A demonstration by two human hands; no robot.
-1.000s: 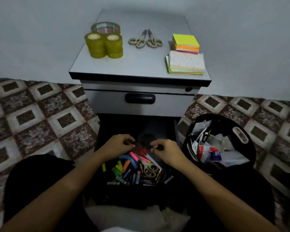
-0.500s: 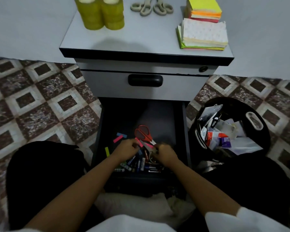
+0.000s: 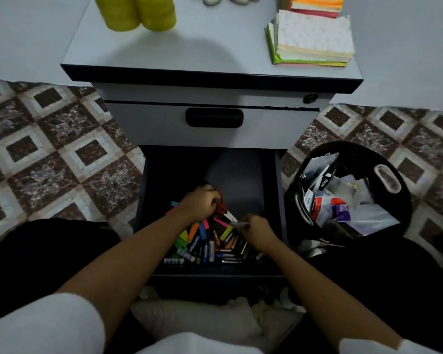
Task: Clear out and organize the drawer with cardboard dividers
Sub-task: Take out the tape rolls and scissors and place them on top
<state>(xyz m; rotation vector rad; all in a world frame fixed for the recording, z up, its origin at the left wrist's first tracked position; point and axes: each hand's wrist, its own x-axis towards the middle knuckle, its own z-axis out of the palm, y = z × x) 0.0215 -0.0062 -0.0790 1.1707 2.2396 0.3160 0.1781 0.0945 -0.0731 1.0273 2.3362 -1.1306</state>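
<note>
The open dark drawer (image 3: pixel 241 180) of a grey cabinet (image 3: pixel 210 131) holds batteries (image 3: pixel 210 251) and bright strips (image 3: pixel 202 229) heaped at its front. Right of it, a round black bin (image 3: pixel 403 203) holds crumpled wrappers (image 3: pixel 325 208). Left hand (image 3: pixel 202 204) curls round red-handled scissors (image 3: pixel 221 207); right hand (image 3: pixel 257 229) pinches a small pale object (image 3: pixel 237 223), too blurred to name.

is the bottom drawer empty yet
Not empty. The pulled-out drawer holds batteries and small coloured pieces heaped at its front, where the left hand grips red scissors.
</note>
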